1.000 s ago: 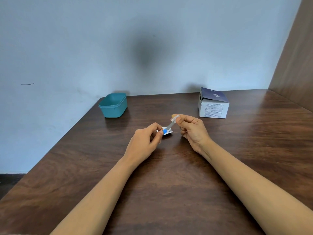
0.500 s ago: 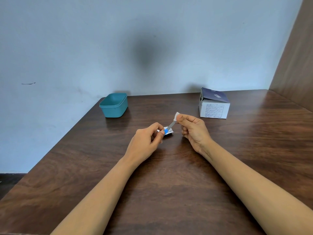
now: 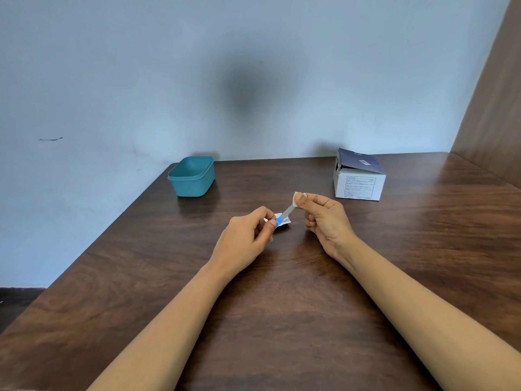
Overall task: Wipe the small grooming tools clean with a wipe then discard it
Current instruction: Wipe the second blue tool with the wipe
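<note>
My left hand (image 3: 245, 238) pinches the blue handle end of a small grey grooming tool (image 3: 287, 213), a thin flat blade that slants up to the right. My right hand (image 3: 324, 218) pinches a small white wipe (image 3: 296, 199) folded around the tool's upper tip. Both hands hover just above the middle of the dark wooden table (image 3: 282, 320). Under the tool lies a torn white wipe sachet (image 3: 284, 221), partly hidden by my left fingers.
A teal plastic tub (image 3: 191, 176) stands open at the table's far left corner. A white and dark blue cardboard box (image 3: 358, 179) with its lid flap raised sits at the far right. A brown panel (image 3: 496, 94) bounds the right side; a pale wall stands behind.
My right hand has slid the wipe up along the blade, from near its middle to the upper tip. My left hand has stayed in place on the blue end.
</note>
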